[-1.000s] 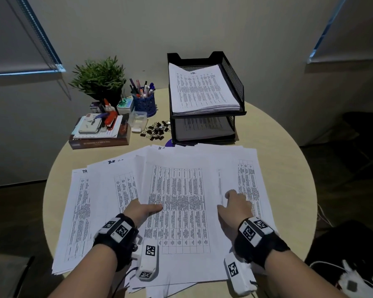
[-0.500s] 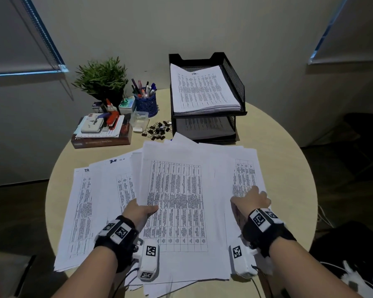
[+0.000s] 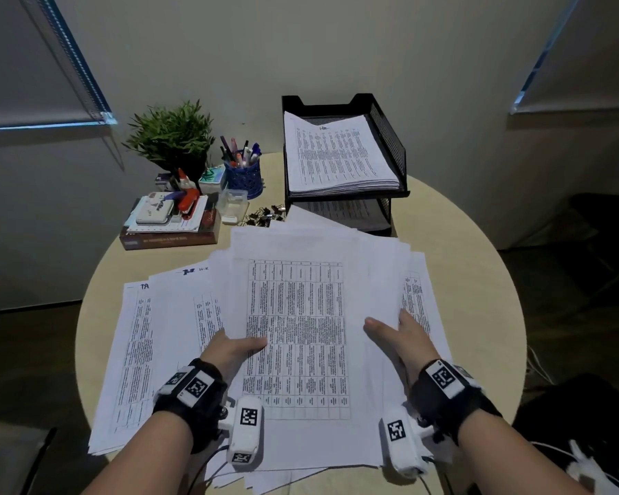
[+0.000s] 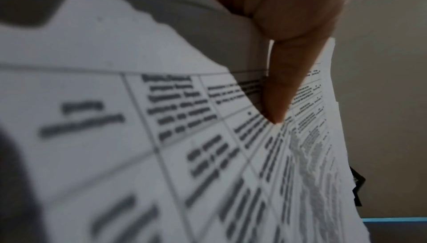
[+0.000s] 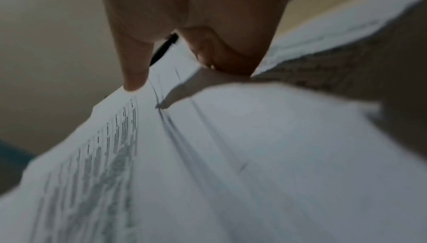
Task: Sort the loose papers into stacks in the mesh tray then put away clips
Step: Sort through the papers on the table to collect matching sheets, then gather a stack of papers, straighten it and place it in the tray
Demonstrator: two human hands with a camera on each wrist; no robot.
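Head view: both hands [image 3: 235,346] grip papers [image 3: 297,337].

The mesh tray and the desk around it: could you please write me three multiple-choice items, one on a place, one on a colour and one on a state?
1. Where do the binder clips lie?
A. On the table, left of the mesh tray
B. In the tray's top tier
C. In the pen cup

2. What colour is the pen cup?
A. Red
B. Blue
C. White

3. What is the left hand doing?
A. Hanging idle
B. Pressing the clips
C. Gripping the bundle of papers

Answers: 1 A, they sit on the tabletop beside the tray; 2 B, its mesh is blue; 3 C, its thumb lies on top of the sheets.
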